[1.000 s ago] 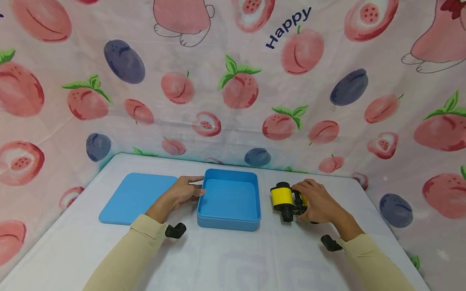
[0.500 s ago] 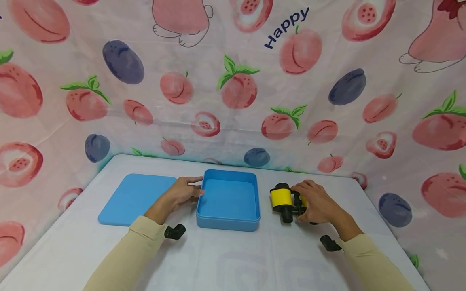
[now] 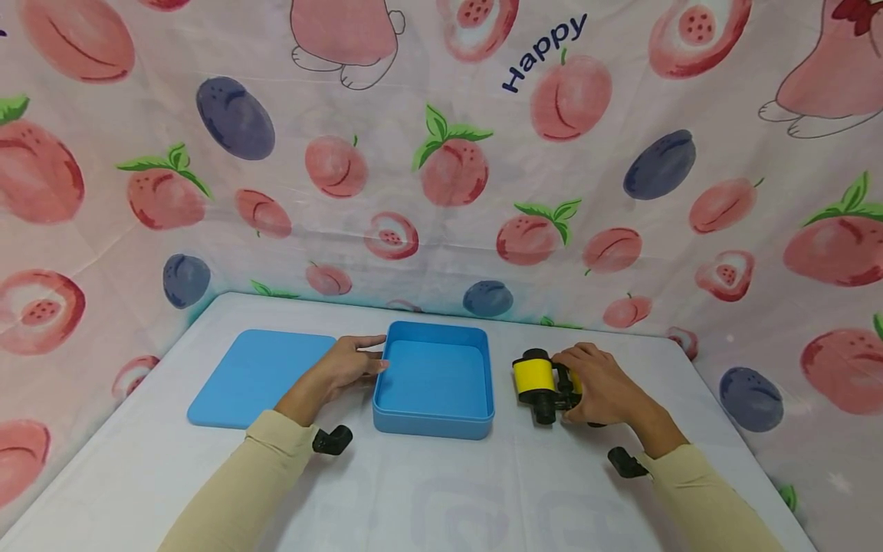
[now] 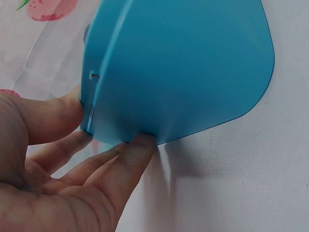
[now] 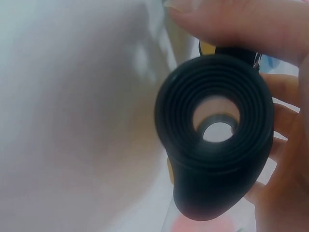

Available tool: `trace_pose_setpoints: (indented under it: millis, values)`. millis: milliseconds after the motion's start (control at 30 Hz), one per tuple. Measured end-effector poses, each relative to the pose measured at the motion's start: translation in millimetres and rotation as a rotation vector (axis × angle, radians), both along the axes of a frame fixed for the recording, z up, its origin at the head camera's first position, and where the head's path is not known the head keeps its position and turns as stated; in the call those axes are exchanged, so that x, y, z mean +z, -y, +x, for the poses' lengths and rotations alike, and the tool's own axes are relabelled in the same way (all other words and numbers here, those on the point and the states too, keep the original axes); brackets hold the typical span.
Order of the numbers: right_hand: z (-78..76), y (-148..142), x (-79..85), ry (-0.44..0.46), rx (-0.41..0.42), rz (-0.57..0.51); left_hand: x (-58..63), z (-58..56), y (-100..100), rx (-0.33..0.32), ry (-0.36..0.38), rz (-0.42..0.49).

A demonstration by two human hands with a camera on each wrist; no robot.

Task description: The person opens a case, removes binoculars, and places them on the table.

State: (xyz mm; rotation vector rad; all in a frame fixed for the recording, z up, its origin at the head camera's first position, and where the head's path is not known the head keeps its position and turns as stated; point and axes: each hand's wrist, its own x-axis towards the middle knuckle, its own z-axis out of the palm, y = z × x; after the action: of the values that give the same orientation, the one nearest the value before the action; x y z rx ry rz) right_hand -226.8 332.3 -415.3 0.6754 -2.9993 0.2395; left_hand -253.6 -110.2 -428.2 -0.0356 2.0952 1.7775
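Note:
A blue square box lies uncovered on the table, with nothing inside it. My left hand holds its left wall; in the left wrist view the thumb meets the rim and a fingertip touches the outer face of the box. To the right of the box sits a small pair of yellow and black binoculars. My right hand grips its right barrel from above and covers most of it. A black eyepiece of the binoculars fills the middle of the right wrist view, beside the thumb and fingers.
A flat blue lid lies on the left of the white table, partly behind the left hand. A fruit-printed cloth hangs behind the table. Black wrist pieces sit at both cuffs.

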Motion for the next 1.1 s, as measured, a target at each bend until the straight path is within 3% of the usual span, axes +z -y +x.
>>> trace_pose_setpoints:
  millis: [1100]
  values:
    - [0.6, -2, -10.3, 0.067, 0.004, -0.042, 1.8, 1.1, 0, 0.004, 0.002, -0.021]
